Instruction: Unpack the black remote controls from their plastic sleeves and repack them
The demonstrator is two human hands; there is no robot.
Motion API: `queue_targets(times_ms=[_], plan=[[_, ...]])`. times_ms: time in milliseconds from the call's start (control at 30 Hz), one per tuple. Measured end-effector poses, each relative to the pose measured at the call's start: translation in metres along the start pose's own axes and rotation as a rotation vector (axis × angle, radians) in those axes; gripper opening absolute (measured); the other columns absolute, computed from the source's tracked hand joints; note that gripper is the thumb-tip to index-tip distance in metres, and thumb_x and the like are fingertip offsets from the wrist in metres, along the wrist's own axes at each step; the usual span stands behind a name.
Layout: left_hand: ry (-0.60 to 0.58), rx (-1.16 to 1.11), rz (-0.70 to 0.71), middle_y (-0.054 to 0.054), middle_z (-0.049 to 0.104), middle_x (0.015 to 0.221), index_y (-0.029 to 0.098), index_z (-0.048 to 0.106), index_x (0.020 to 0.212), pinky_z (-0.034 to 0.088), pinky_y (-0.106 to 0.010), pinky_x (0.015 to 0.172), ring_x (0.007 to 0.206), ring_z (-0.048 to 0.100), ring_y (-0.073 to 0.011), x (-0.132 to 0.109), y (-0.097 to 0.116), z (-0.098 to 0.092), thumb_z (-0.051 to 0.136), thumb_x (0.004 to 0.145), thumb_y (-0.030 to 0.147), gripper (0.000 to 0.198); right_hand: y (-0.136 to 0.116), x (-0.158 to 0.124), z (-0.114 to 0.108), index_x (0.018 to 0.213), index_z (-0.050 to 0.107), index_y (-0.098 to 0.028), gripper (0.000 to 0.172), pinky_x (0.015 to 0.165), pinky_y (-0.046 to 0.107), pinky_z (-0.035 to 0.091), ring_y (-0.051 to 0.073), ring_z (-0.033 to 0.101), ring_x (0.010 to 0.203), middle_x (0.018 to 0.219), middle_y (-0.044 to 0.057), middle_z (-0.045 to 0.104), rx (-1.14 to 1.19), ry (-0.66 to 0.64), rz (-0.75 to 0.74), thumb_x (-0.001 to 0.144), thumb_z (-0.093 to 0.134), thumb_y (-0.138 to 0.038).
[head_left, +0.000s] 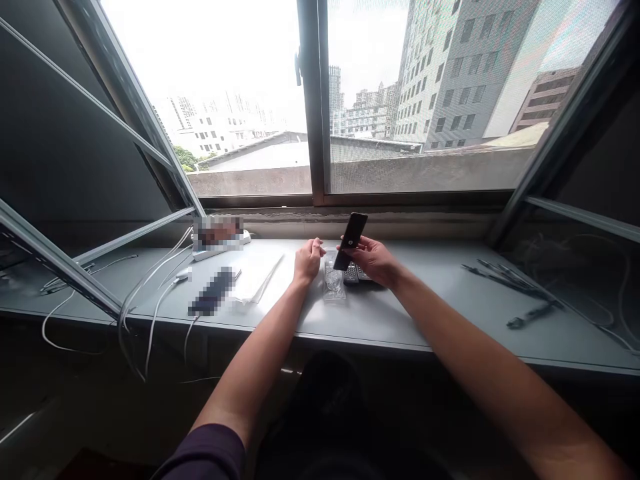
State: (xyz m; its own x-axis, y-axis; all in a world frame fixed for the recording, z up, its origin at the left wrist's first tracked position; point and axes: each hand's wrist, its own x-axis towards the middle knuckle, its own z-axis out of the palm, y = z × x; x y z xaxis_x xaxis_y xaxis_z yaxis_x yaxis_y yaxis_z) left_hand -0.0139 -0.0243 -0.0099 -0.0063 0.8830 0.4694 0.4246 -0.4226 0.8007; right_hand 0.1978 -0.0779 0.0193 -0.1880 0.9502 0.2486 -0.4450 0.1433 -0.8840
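Note:
My right hand (375, 258) is closed around a slim black remote control (356, 230), held tilted above the table. A small light round mark shows on its face. Behind and below it lie black devices with button keypads (353, 272), partly hidden by the hand. My left hand (309, 260) is curled closed just left of these, near the table surface. Whatever its fingers hold, if anything, is hidden. Between the hands lies a clear plastic packet (334, 287), its contents too unclear to name.
White sheets (257, 277) lie on the grey table (400, 320), left of my hands. Beyond them are a blurred dark object (215, 291), a white power strip (245, 237) and white cables (155, 283). Dark cables (515, 280) lie at right. Metal frames stand at both sides, a window behind.

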Motion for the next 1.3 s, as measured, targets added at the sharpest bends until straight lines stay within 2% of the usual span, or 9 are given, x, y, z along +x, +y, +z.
queue_targets(times_ms=[233,400,533,633,800,900,1033,1133,1300], plan=[[-0.005,-0.004,-0.005,-0.004,0.081,0.089,0.024,0.074,0.106,0.055,-0.032,0.081,0.087,0.075,-0.0215,0.001,-0.002,0.001,0.041,0.112,0.047,0.041,0.000,-0.002,0.002,0.101,0.088,-0.025,0.034,0.112,0.036,0.051,0.027,0.066,0.134,0.138,0.009,0.077,-0.220,-0.098,-0.189,0.072,0.102,-0.037],[-0.001,0.001,-0.005,-0.004,0.080,0.087,0.024,0.073,0.105,0.055,-0.032,0.081,0.085,0.075,-0.0210,0.000,0.001,0.000,0.040,0.112,0.047,0.040,0.000,-0.003,0.003,0.103,0.088,-0.025,0.039,0.110,0.041,0.053,0.029,0.069,0.130,0.134,0.010,0.079,-0.245,-0.093,-0.146,0.070,0.103,-0.041],[0.006,-0.020,0.004,-0.004,0.081,0.090,0.023,0.072,0.106,0.055,-0.032,0.083,0.085,0.076,-0.0203,-0.001,0.004,-0.001,0.043,0.111,0.043,0.036,0.002,-0.001,0.005,0.106,0.087,-0.023,0.055,0.110,0.046,0.054,0.031,0.075,0.117,0.115,0.009,0.084,-0.230,-0.037,-0.098,0.062,0.107,-0.047],[0.019,-0.134,-0.041,-0.007,0.082,0.103,0.022,0.071,0.114,0.057,-0.032,0.079,0.087,0.077,-0.0197,0.000,0.006,-0.001,0.043,0.111,0.046,0.037,0.003,0.000,0.005,0.106,0.086,-0.021,0.056,0.100,0.043,0.060,0.029,0.077,0.105,0.110,0.008,0.084,-0.217,0.000,-0.028,0.064,0.105,-0.053],[-0.050,-0.282,-0.085,-0.011,0.083,0.108,0.019,0.069,0.126,0.057,-0.030,0.072,0.091,0.079,-0.0210,0.002,0.005,-0.001,0.041,0.111,0.055,0.048,0.005,0.001,0.005,0.108,0.081,-0.018,0.054,0.062,0.027,0.058,0.018,0.071,0.077,0.098,0.007,0.081,-0.262,0.022,0.035,0.076,0.097,-0.059],[-0.097,-0.248,-0.046,-0.009,0.084,0.106,0.019,0.070,0.127,0.058,-0.030,0.074,0.091,0.079,-0.0209,0.002,0.002,0.002,0.045,0.110,0.052,0.044,0.007,0.001,0.004,0.136,0.071,-0.018,0.070,0.049,0.025,0.048,0.013,0.059,0.061,0.082,0.001,0.075,-0.293,0.028,0.043,0.080,0.095,-0.053],[-0.094,-0.065,0.010,-0.006,0.084,0.102,0.020,0.074,0.123,0.058,-0.032,0.090,0.095,0.079,-0.0201,0.000,-0.001,0.004,0.059,0.104,0.034,0.028,0.007,0.002,0.003,0.169,0.041,-0.016,0.098,0.043,0.026,0.041,0.014,0.048,0.050,0.064,-0.007,0.060,-0.358,0.103,0.060,0.089,0.087,-0.049],[-0.105,-0.051,-0.029,-0.006,0.084,0.104,0.020,0.073,0.126,0.059,-0.033,0.093,0.095,0.079,-0.0200,0.000,-0.002,0.004,0.056,0.106,0.032,0.029,0.007,0.002,0.002,0.169,0.040,-0.014,0.093,0.043,0.027,0.040,0.016,0.052,0.051,0.065,-0.005,0.060,-0.432,0.166,0.078,0.093,0.081,-0.048],[-0.158,0.019,-0.003,-0.009,0.084,0.114,0.018,0.075,0.127,0.058,-0.034,0.101,0.107,0.078,-0.0222,0.000,-0.007,0.007,0.062,0.104,0.033,0.030,0.008,0.005,-0.001,0.158,0.056,-0.018,0.066,0.048,0.028,0.047,0.020,0.067,0.066,0.086,0.005,0.073,-0.542,0.214,0.051,0.100,0.069,-0.046]])
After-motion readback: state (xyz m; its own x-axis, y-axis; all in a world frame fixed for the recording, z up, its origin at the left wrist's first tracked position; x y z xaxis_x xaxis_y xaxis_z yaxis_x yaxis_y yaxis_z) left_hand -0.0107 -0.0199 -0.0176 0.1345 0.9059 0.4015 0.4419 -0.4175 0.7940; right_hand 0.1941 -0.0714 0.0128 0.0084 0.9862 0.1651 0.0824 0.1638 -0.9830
